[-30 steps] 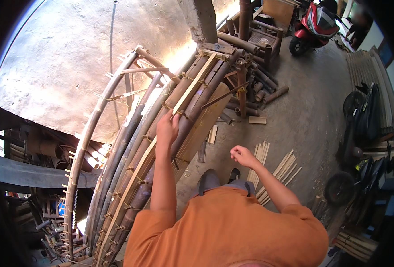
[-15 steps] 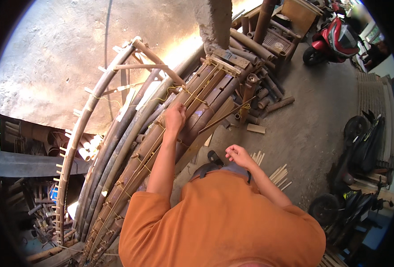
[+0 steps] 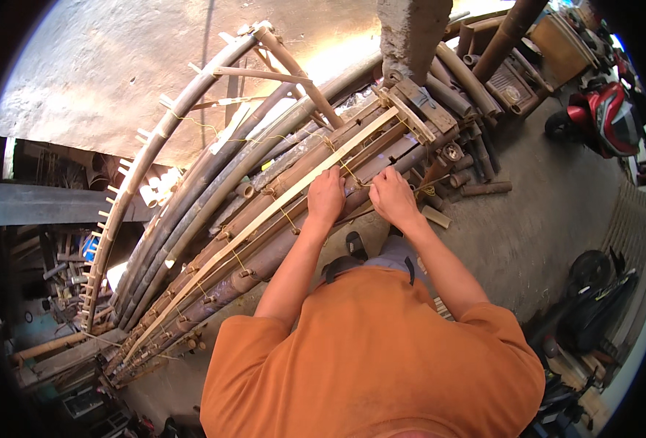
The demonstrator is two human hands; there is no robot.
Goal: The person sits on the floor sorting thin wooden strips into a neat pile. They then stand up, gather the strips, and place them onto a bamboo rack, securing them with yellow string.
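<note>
A long bamboo frame [image 3: 297, 155] of poles runs diagonally from the lower left to the upper right, with yellow cord [image 3: 350, 172] crossing it at intervals. Along it lies a pale bamboo strip [image 3: 286, 196]. My left hand [image 3: 327, 196] rests on the frame beside the strip, fingers curled; what they grip is hidden. Just right of it, my right hand [image 3: 394, 196] has its fingers closed at the frame's near edge, pinching the yellow cord, a piece of which shows between both hands. Short pegs [image 3: 246, 273] stick out of the poles.
A curved bamboo rail [image 3: 155, 142] with many pegs leans at the left against the wall. Beyond the frame's far end, a rough pillar [image 3: 413, 40] stands near stacked bamboo pieces [image 3: 476, 80]. A red motorbike [image 3: 608, 117] and a dark one [image 3: 593, 299] are on the right.
My right hand has moved up from beside my waist to the frame and closed on the cord. My left hand has shifted toward it. The pale strip shows more broadly; the view has turned.
</note>
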